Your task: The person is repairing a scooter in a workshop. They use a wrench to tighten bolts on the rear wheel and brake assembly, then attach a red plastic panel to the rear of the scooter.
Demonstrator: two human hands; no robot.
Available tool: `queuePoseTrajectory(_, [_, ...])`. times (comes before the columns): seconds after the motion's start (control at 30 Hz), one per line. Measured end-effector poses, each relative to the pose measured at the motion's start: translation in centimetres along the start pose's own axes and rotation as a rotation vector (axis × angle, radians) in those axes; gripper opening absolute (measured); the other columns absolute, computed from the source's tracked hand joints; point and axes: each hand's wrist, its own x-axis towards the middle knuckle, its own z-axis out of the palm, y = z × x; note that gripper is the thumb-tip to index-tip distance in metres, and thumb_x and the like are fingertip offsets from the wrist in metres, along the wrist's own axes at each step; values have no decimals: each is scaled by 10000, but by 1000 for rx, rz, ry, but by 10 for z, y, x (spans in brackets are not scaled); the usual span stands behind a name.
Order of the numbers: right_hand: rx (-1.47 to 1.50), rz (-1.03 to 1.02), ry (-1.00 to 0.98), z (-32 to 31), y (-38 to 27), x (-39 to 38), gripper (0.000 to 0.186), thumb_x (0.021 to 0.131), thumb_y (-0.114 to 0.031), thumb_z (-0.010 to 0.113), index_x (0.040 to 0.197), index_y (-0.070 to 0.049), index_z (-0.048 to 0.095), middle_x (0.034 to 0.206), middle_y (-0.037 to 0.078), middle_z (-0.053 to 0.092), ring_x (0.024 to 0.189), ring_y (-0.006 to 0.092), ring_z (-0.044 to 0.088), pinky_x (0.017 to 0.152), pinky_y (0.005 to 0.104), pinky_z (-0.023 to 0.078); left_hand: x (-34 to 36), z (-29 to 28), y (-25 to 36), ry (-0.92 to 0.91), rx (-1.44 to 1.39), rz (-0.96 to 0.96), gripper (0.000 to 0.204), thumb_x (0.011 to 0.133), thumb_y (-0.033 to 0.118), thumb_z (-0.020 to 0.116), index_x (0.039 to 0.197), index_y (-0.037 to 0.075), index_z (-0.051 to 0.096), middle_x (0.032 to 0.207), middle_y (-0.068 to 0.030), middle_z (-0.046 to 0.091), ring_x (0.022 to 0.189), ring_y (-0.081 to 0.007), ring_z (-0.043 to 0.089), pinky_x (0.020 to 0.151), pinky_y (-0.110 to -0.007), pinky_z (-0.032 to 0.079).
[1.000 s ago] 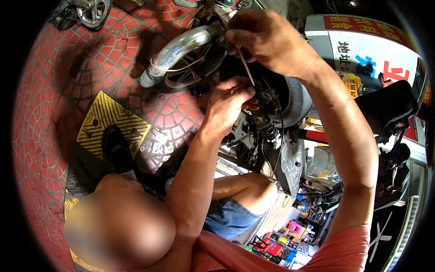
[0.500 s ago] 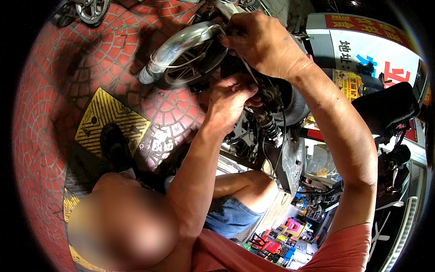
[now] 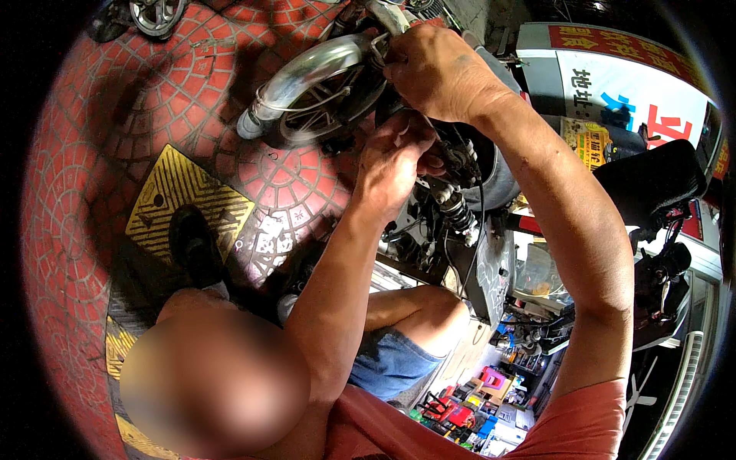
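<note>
hands working at scooter rear, upper centre of frame: right hand (image 3: 441, 73) gripping closed around stiff metal fitting by silver mudguard (image 3: 307, 73); left hand (image 3: 391, 165) pinching thin black cable (image 3: 481, 203), likely slippery, flexible.

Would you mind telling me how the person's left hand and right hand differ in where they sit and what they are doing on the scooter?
The right hand sits higher, closed in a grip near the silver mudguard above the wheel; the left hand is lower, fingers curled into the dark parts beside the coiled shock absorber. The right hand shows its back with a bent wrist; the left hand's arm rises straight from below. Both are bare and touch the scooter.
</note>
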Motion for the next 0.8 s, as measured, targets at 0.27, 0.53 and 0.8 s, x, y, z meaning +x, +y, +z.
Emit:
queuePoseTrajectory(0.27, [62,-31,106,-1,-10,-4,232,881,-202,733,987,4,727,854,209,734,861,402,735,774,453,593,1,5,-8,63,217,257,103,1043,116,620,1087,24,632,840,-27,663,664,-108,639,607,-277,565])
queuePoseTrajectory(0.53, [2,-22,-24,1,-6,1,266,870,-241,726,994,-6,741,921,230,738,906,396,737,811,471,593,1,7,-9,70,171,244,196,1048,168,646,1172,16,636,886,-19,666,655,-87,627,590,-269,558])
queuePoseTrajectory(0.8, [61,57,68,2,-13,-7,247,919,-245,709,1016,-19,736,860,216,730,867,407,725,779,477,586,1,7,-1,72,272,202,230,1026,180,685,1177,11,639,924,-24,688,704,-95,643,641,-274,569])
